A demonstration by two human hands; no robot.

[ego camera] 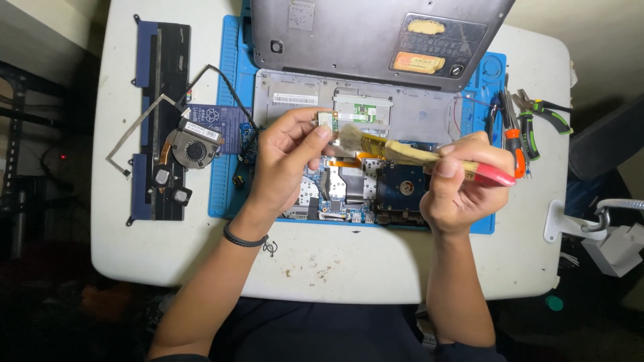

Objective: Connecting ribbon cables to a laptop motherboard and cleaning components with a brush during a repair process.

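Note:
My left hand pinches a small green circuit card between thumb and fingers, held above an opened laptop. My right hand grips a paintbrush with a pale wooden handle and red end; its bristles touch the card's right edge. Under both hands lies the laptop's exposed mainboard with a dark round drive, all resting on a blue work mat.
A white table holds the mat. At left lie a dark laptop panel, a cooling fan with copper pipe and loose cables. Pliers and a screwdriver sit at right. A white clamp stands past the right edge.

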